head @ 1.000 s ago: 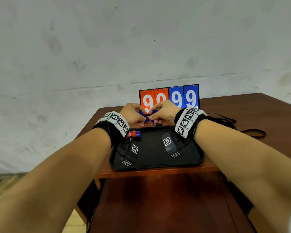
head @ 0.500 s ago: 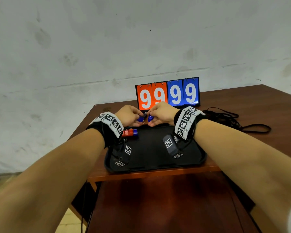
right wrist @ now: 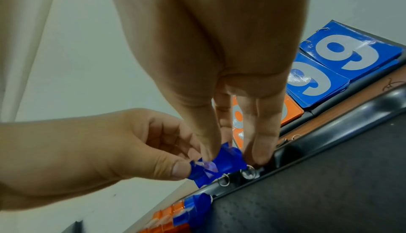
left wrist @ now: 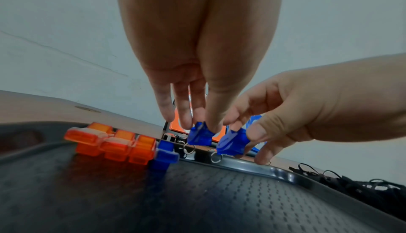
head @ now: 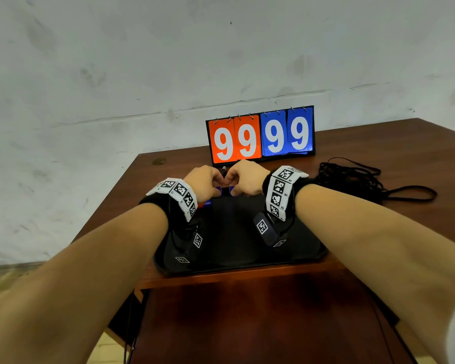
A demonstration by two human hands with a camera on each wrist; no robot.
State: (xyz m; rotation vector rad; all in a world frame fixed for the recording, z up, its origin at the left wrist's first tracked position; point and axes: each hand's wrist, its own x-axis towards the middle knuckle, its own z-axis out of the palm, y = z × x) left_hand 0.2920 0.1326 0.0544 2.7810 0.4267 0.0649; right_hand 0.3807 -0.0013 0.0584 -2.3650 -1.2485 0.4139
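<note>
Pinching a blue tag (left wrist: 200, 137), the left hand (left wrist: 197, 54) hovers over the tray's (left wrist: 263, 166) far rim. Right hand (left wrist: 307, 111) pinches a second tag (left wrist: 232, 143).

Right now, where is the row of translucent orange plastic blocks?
In the left wrist view, the row of translucent orange plastic blocks lies at the far left corner of the black textured tray, touching a translucent blue block, left of the left hand.

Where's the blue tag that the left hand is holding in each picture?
Head: the blue tag is a sliver between both hands, mid-picture.
Left wrist: just below centre, pinched by the left hand.
Right wrist: low centre, at the left thumb.
Shared landmark: the scoreboard of nines behind the hands.
</note>
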